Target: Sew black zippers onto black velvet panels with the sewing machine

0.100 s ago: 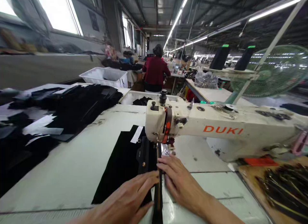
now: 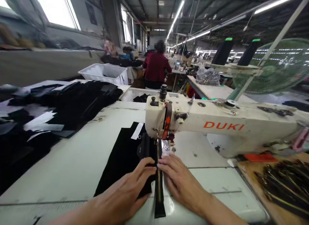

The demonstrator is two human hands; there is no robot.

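Zipper strip (image 2: 158, 186) lies, in the head view, along the right edge of the black fabric panel (image 2: 120, 167). It runs from the presser foot (image 2: 158, 142) of the sewing machine (image 2: 217, 125) straight toward you at 6 o'clock on the table (image 2: 72, 163).

Compared with the frame a moment earlier, your left hand (image 2: 123, 194) has slid toward 12 o'clock, and its fingertips now sit close below the foot. The strip's near end now shows on the table, where it previously ran out of the frame. Read this as the seam advancing, with more of the strip fed under the needle.

Your left hand lies flat, fingers straight and together, pressing the panel against the strip. It grasps nothing. Your right hand (image 2: 181, 183) is likewise flat and unclenched, with its fingertips touching the strip's right edge just below the foot.

Containers:
- **White bin (image 2: 113, 80):** at 10 o'clock from the machine head. You cannot make out its contents.
- **White tray (image 2: 127, 92):** directly behind the head. It holds black cut pieces (image 2: 142, 98).
- **Wooden tray (image 2: 248, 178):** at 3 o'clock from your right hand. It holds a heap of dark zippers (image 2: 287, 183).
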